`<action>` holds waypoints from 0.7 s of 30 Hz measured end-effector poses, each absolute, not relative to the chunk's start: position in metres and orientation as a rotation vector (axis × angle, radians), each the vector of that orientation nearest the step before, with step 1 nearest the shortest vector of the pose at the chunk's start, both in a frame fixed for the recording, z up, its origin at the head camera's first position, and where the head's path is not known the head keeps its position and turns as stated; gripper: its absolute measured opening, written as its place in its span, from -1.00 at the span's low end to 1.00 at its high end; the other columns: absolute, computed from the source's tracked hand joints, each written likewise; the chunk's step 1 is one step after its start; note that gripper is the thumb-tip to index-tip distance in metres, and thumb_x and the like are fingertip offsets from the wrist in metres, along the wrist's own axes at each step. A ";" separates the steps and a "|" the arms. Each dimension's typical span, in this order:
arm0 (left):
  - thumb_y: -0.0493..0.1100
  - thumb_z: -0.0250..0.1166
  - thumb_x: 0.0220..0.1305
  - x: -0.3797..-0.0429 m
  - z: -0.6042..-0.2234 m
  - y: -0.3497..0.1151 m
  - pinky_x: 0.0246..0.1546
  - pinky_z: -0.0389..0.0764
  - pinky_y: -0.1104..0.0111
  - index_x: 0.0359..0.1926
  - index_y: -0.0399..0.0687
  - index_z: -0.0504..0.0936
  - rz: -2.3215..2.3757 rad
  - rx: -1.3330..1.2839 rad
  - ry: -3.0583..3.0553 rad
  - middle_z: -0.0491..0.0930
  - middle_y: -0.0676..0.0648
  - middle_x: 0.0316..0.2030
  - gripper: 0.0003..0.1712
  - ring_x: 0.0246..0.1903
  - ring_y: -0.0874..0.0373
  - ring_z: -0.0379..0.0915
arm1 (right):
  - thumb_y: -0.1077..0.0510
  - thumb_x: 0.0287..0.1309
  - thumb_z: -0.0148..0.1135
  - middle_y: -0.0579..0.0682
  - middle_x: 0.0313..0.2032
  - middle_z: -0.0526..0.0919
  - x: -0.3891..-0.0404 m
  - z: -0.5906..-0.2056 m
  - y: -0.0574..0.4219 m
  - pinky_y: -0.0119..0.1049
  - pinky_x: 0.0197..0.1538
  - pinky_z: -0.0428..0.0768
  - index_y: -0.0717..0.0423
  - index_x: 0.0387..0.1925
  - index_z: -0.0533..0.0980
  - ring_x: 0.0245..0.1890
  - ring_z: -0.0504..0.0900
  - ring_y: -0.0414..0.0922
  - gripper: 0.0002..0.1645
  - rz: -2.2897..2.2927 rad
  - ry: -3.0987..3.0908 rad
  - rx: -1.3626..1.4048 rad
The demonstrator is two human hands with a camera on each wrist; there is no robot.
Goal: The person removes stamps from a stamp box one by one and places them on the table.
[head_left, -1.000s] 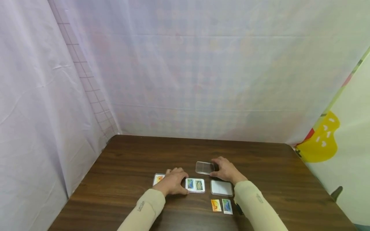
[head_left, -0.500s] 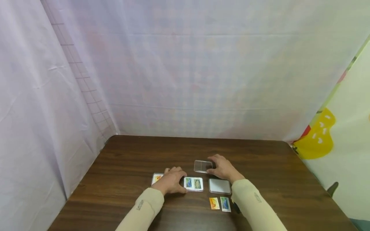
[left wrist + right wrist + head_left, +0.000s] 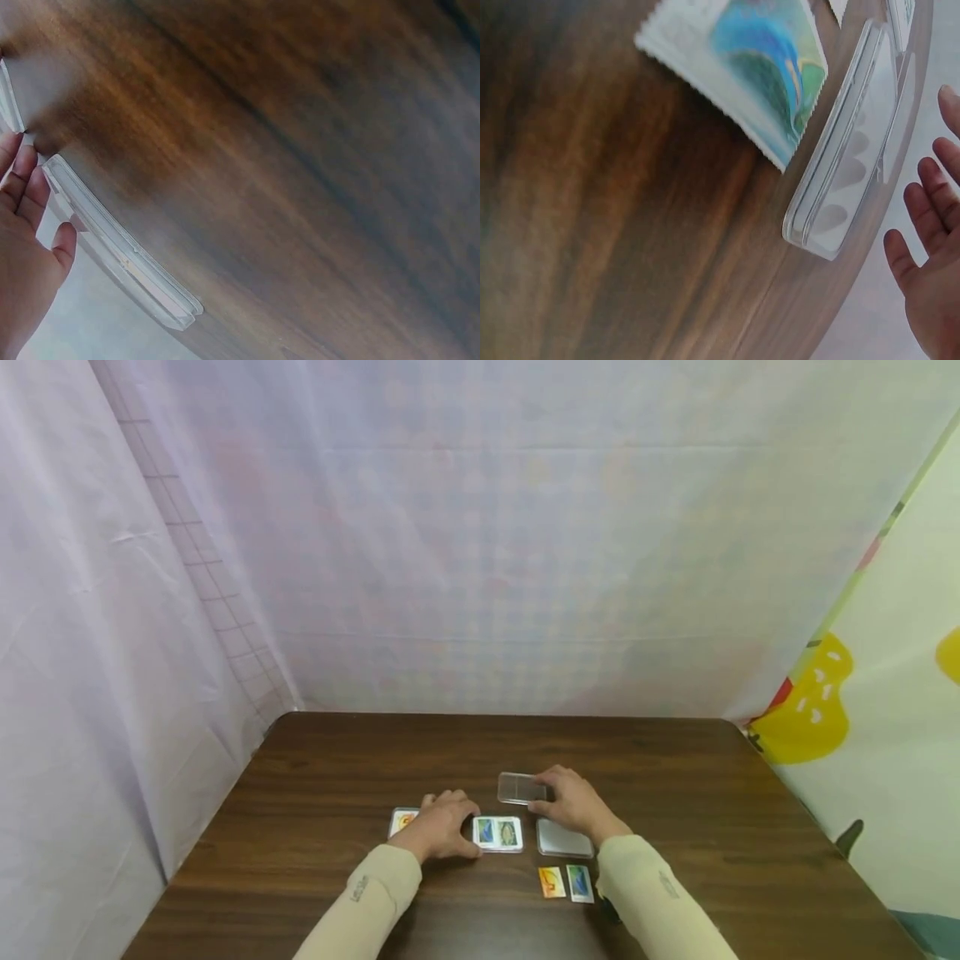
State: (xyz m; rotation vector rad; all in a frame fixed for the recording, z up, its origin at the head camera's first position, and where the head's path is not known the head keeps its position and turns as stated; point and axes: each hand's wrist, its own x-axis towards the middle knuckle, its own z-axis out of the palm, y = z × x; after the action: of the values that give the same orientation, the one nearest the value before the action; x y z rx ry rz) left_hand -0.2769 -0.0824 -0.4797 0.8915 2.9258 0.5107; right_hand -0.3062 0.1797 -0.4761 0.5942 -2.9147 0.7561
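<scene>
My left hand (image 3: 446, 828) reaches round the left end of a clear case (image 3: 497, 835) holding two stamps. Its thumb is near the front corner and its fingers are at the back. In the left wrist view the fingers look fairly straight beside a clear case edge (image 3: 127, 259). My right hand (image 3: 572, 802) spans the right end of a clear, divided lid (image 3: 517, 787), thumb in front and fingertips behind. In the right wrist view its fingers (image 3: 930, 214) are spread and loosely extended. A clear case with a white insert (image 3: 562, 839) lies under the right wrist.
An orange stamp (image 3: 552, 882) and a blue-green stamp (image 3: 580, 883) lie loose in front. Another case with an orange stamp (image 3: 402, 821) lies at left, partly covered by the left hand. White curtains (image 3: 480, 568) stand behind the brown wooden table (image 3: 337, 760).
The right hand edges left, so its fingers overlap the lid's right end more. The left hand stays at the stamp case. The head view shifts slightly.
</scene>
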 end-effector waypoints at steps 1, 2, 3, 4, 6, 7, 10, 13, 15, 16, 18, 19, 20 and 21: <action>0.12 0.56 -0.10 -0.277 -0.480 -0.082 -0.01 0.30 0.14 -0.02 -0.06 0.64 0.514 0.893 2.925 0.51 0.05 -0.14 -0.38 -0.07 0.12 0.38 | 0.01 0.12 0.43 0.09 0.00 0.60 -0.304 -0.476 0.180 0.21 0.18 0.37 0.17 0.04 0.61 0.09 0.51 0.15 -0.51 0.771 -2.921 0.586; 0.12 0.56 -0.10 -0.277 -0.480 -0.081 -0.01 0.30 0.13 -0.03 -0.06 0.64 0.520 0.898 2.923 0.51 0.06 -0.15 -0.38 -0.07 0.12 0.38 | 0.01 0.14 0.43 0.09 0.01 0.60 -0.302 -0.477 0.180 0.21 0.18 0.37 0.16 0.05 0.61 0.10 0.51 0.15 -0.52 0.786 -2.929 0.573; 0.11 0.56 -0.11 -0.277 -0.481 -0.081 -0.02 0.30 0.14 -0.03 -0.06 0.64 0.525 0.901 2.923 0.51 0.06 -0.15 -0.38 -0.08 0.12 0.38 | 0.01 0.14 0.42 0.08 0.02 0.60 -0.300 -0.477 0.180 0.20 0.19 0.37 0.14 0.05 0.61 0.11 0.51 0.14 -0.52 0.798 -2.935 0.560; 0.11 0.56 -0.11 -0.277 -0.481 -0.080 -0.02 0.30 0.14 -0.03 -0.06 0.64 0.527 0.906 2.923 0.51 0.05 -0.15 -0.38 -0.08 0.12 0.38 | 0.01 0.15 0.42 0.07 0.02 0.60 -0.299 -0.478 0.179 0.19 0.18 0.38 0.13 0.06 0.61 0.10 0.51 0.14 -0.52 0.817 -2.934 0.552; 0.11 0.56 -0.12 -0.277 -0.481 -0.080 -0.03 0.30 0.14 -0.03 -0.06 0.64 0.527 0.909 2.927 0.51 0.06 -0.15 -0.38 -0.08 0.12 0.38 | 0.03 0.14 0.42 0.07 -0.01 0.60 -0.296 -0.478 0.177 0.15 0.15 0.42 0.13 0.05 0.61 0.06 0.53 0.12 -0.54 0.844 -2.922 0.554; 0.11 0.56 -0.12 -0.277 -0.482 -0.079 -0.03 0.30 0.15 -0.03 -0.06 0.64 0.526 0.909 2.930 0.51 0.06 -0.15 -0.38 -0.08 0.13 0.37 | 0.04 0.14 0.43 0.06 -0.02 0.61 -0.295 -0.479 0.176 0.13 0.14 0.44 0.13 0.04 0.62 0.04 0.54 0.10 -0.55 0.859 -2.915 0.555; 0.11 0.56 -0.13 -0.278 -0.483 -0.078 -0.04 0.30 0.16 -0.05 -0.04 0.64 0.521 0.908 2.941 0.51 0.06 -0.15 -0.39 -0.09 0.13 0.38 | 0.06 0.11 0.43 0.05 -0.08 0.62 -0.293 -0.480 0.171 0.10 0.08 0.47 0.14 -0.01 0.63 -0.02 0.56 0.07 -0.59 0.869 -2.894 0.591; 0.12 0.56 -0.14 -0.279 -0.484 -0.077 -0.05 0.31 0.17 -0.06 -0.03 0.64 0.526 0.909 2.940 0.51 0.07 -0.15 -0.40 -0.09 0.14 0.38 | 0.07 0.10 0.44 0.02 -0.12 0.63 -0.290 -0.480 0.167 0.14 0.08 0.46 0.13 -0.07 0.64 -0.04 0.56 0.07 -0.63 0.853 -2.893 0.606; 0.12 0.56 -0.13 -0.279 -0.484 -0.076 -0.04 0.31 0.16 -0.06 -0.02 0.64 0.527 0.908 2.938 0.51 0.07 -0.15 -0.40 -0.09 0.14 0.38 | 0.06 0.11 0.44 0.01 -0.11 0.65 -0.288 -0.481 0.165 0.18 0.11 0.43 0.13 -0.09 0.65 -0.02 0.56 0.08 -0.65 0.841 -2.898 0.608; 0.12 0.55 -0.13 -0.279 -0.484 -0.076 -0.04 0.31 0.16 -0.05 -0.02 0.64 0.526 0.906 2.936 0.51 0.07 -0.14 -0.40 -0.09 0.13 0.38 | 0.06 0.11 0.44 0.00 -0.10 0.65 -0.287 -0.482 0.164 0.21 0.12 0.41 0.12 -0.08 0.65 0.00 0.56 0.09 -0.65 0.837 -2.902 0.602; 0.12 0.56 -0.13 -0.278 -0.483 -0.076 -0.03 0.31 0.16 -0.05 -0.03 0.64 0.526 0.902 2.933 0.51 0.07 -0.14 -0.40 -0.09 0.13 0.38 | 0.05 0.12 0.43 0.00 -0.09 0.66 -0.285 -0.482 0.162 0.26 0.14 0.37 0.11 -0.09 0.65 0.02 0.56 0.11 -0.66 0.835 -2.910 0.590; 0.12 0.56 -0.13 -0.278 -0.483 -0.076 -0.03 0.31 0.16 -0.05 -0.03 0.64 0.523 0.901 2.932 0.51 0.07 -0.14 -0.39 -0.09 0.13 0.38 | 0.04 0.13 0.43 0.00 -0.08 0.66 -0.284 -0.483 0.161 0.28 0.14 0.36 0.10 -0.09 0.66 0.02 0.56 0.11 -0.67 0.831 -2.915 0.585; 0.12 0.56 -0.12 -0.278 -0.482 -0.076 -0.03 0.31 0.15 -0.05 -0.03 0.64 0.524 0.898 2.929 0.51 0.07 -0.14 -0.39 -0.09 0.13 0.37 | 0.04 0.14 0.43 0.00 -0.08 0.66 -0.283 -0.483 0.160 0.29 0.14 0.35 0.08 -0.09 0.66 0.03 0.55 0.12 -0.68 0.828 -2.920 0.580; 0.11 0.56 -0.12 -0.277 -0.482 -0.076 -0.03 0.31 0.15 -0.04 -0.04 0.64 0.524 0.898 2.927 0.51 0.07 -0.14 -0.39 -0.09 0.13 0.37 | 0.04 0.14 0.43 0.00 -0.08 0.65 -0.282 -0.484 0.160 0.30 0.14 0.34 0.07 -0.11 0.66 0.03 0.55 0.12 -0.69 0.827 -2.926 0.570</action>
State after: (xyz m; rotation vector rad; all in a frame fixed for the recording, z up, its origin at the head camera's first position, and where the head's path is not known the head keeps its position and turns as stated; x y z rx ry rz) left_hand -0.2774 -0.0758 -0.4820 0.8976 2.9271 0.5244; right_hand -0.2825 0.1598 -0.4836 0.5699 -2.9260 0.8270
